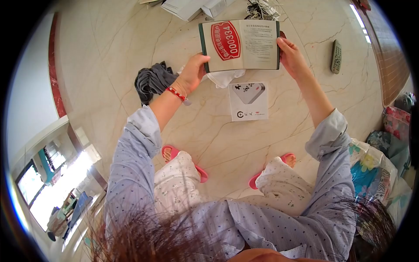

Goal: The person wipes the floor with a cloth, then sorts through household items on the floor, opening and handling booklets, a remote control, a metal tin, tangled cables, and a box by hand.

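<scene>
An opened booklet [257, 46] with dark green edges is stretched flat between my two hands. Its left page carries a red label with the number 000334, and its right page has small print. My left hand [193, 72], with a red bracelet at the wrist, pinches the booklet's lower left edge. At the right edge my right hand [293, 56] grips it, thumb on the front. Below the booklet, a white box [248, 102] with a dark printed picture lies on the floor. Dark grey cloth [155, 81] is bunched beside my left hand, and white cloth [224, 78] shows partly under the booklet.
On the tiled floor [209, 139], a remote control [336, 56] lies at the right. White boxes [185, 8] and a tangle of cables [262, 11] are at the top. Plastic bags [371, 170] stand at the right. My feet in pink slippers are near the middle.
</scene>
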Tool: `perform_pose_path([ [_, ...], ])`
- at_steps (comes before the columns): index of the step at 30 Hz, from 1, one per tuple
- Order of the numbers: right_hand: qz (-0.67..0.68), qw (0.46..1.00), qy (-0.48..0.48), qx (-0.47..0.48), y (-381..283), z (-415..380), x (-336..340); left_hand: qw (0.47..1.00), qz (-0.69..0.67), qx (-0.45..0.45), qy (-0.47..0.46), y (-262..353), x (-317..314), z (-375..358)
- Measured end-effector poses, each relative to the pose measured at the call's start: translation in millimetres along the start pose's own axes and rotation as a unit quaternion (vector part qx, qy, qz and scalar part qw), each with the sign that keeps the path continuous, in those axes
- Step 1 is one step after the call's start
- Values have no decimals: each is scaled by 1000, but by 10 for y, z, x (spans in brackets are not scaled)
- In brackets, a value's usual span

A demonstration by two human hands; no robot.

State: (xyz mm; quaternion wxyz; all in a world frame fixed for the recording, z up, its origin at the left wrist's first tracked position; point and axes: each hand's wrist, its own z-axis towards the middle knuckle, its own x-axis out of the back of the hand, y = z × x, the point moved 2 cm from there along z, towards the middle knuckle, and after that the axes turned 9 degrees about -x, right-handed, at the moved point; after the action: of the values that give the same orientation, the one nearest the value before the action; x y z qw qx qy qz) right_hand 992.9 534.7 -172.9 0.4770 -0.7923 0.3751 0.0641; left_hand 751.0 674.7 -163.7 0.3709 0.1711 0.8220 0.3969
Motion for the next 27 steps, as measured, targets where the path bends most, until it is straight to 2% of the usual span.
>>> perform_pose_path([
  [1, -25, 999, 21, 7, -31, -3, 2, 997, 80, 7, -22, -4, -19, -12],
  [2, -24, 999, 20, 7, -67, -6, 1, 996, 81, 8, -21, -9, -43, -25],
  [4, -89, 995, 50, 7, -139, -21, 8, 986, 167, -7, -17, -3, -112, -50],
  [10, -117, 991, 59, 7, -103, -9, 57, 981, 192, -25, -8, -31, -93, -35],
  [13, -98, 993, 64, -7, -57, -37, 28, 988, 152, -19, 30, 44, -99, -25],
  [20, -97, 994, 44, -12, -20, -74, -62, 991, 126, -36, 26, 72, -54, 0],
  [23, -138, 989, 43, -14, 45, -87, -143, 996, 84, -36, 18, 132, -127, -41],
  [25, -102, 993, 37, -38, 119, -89, -205, 978, 155, -104, -96, 230, -306, -133],
  [26, -99, 993, 38, -49, 177, -68, -192, 946, 254, -133, -149, 276, -396, -157],
  [27, -67, 996, 14, -50, 222, -68, -223, 946, 254, -133, -149, 220, -408, -146],
])
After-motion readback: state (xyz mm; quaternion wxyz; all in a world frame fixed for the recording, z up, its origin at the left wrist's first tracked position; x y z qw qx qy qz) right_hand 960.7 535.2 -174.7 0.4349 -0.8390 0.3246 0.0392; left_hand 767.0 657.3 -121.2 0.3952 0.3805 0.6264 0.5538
